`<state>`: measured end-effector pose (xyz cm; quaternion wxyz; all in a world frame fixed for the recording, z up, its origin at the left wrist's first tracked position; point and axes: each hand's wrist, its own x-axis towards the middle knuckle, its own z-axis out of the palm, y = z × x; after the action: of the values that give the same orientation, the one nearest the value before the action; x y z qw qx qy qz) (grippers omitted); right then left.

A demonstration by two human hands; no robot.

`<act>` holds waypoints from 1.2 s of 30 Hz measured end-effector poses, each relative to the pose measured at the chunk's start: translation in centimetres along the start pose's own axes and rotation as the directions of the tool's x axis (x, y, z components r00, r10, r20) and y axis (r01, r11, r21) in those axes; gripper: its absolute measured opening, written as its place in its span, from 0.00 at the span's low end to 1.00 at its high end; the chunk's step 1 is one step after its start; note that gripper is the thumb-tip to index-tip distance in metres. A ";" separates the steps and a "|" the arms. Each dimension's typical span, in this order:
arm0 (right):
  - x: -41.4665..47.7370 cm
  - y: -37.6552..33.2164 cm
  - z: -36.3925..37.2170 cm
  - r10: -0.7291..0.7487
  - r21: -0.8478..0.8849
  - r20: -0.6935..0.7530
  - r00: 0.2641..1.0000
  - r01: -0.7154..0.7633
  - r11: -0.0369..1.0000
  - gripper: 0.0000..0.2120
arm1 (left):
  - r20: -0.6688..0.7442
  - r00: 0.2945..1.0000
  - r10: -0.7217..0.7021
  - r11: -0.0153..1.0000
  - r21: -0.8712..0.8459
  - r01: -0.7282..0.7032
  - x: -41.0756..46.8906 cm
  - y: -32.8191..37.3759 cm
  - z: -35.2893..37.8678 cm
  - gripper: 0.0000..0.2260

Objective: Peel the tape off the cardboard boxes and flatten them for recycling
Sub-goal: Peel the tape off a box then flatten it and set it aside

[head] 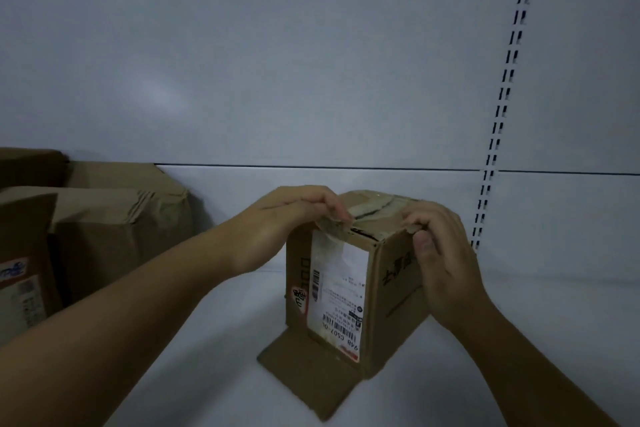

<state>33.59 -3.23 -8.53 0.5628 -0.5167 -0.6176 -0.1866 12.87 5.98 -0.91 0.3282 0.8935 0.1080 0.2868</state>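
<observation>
A small brown cardboard box (388, 291) stands upright on the white shelf, with a white shipping label on its near face and one bottom flap splayed out toward me. Clear tape (372, 210) runs across its top and is partly lifted and wrinkled. My left hand (294, 215) pinches the loose tape end at the top left corner. On the top right edge, my right hand (440, 253) curls its fingers over a torn tape piece, thumb against the side of the box.
Several larger taped cardboard boxes (104, 218) are stacked at the left on the white shelf (207, 322). A white back panel with a slotted upright (498, 114) rises behind. The shelf's surface extends to the right of the box.
</observation>
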 end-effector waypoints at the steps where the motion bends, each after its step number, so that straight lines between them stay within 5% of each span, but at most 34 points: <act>1: 0.1 -0.2 -0.2 0.030 0.004 0.026 0.999 -0.031 1.000 0.21 | 0.033 0.999 -0.014 0.999 0.041 0.012 -0.2 0.4 -0.1 0.16; 6: -0.1 -3.1 0.0 0.111 -0.026 0.110 0.988 -0.109 0.994 0.27 | 0.088 0.989 -0.120 0.969 0.229 0.097 -0.7 1.5 0.9 0.19; 8: -0.4 -3.9 0.8 0.030 -0.061 0.110 0.993 -0.024 0.998 0.22 | -0.037 0.999 -0.007 0.901 0.433 0.022 -0.4 1.1 1.7 0.12; 11: -0.8 -3.8 1.9 0.021 -0.078 0.071 0.997 -0.015 0.997 0.18 | -0.101 0.991 0.093 0.878 0.477 -0.034 0.0 0.3 1.6 0.06; 25: -0.7 -2.6 2.7 -0.082 0.027 0.005 0.997 0.082 0.996 0.10 | 0.208 0.978 -0.032 0.999 0.038 0.024 3.7 0.8 -2.0 0.09; 36: -0.2 -2.4 1.7 -0.061 0.117 0.063 0.996 0.053 0.992 0.11 | 0.376 0.926 -0.021 0.906 -0.385 0.176 6.0 -2.3 -1.7 0.08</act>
<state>30.66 -2.90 -8.40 0.5652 -0.4715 -0.6603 -0.1494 16.76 10.87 1.30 0.5376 0.8348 0.0284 0.1158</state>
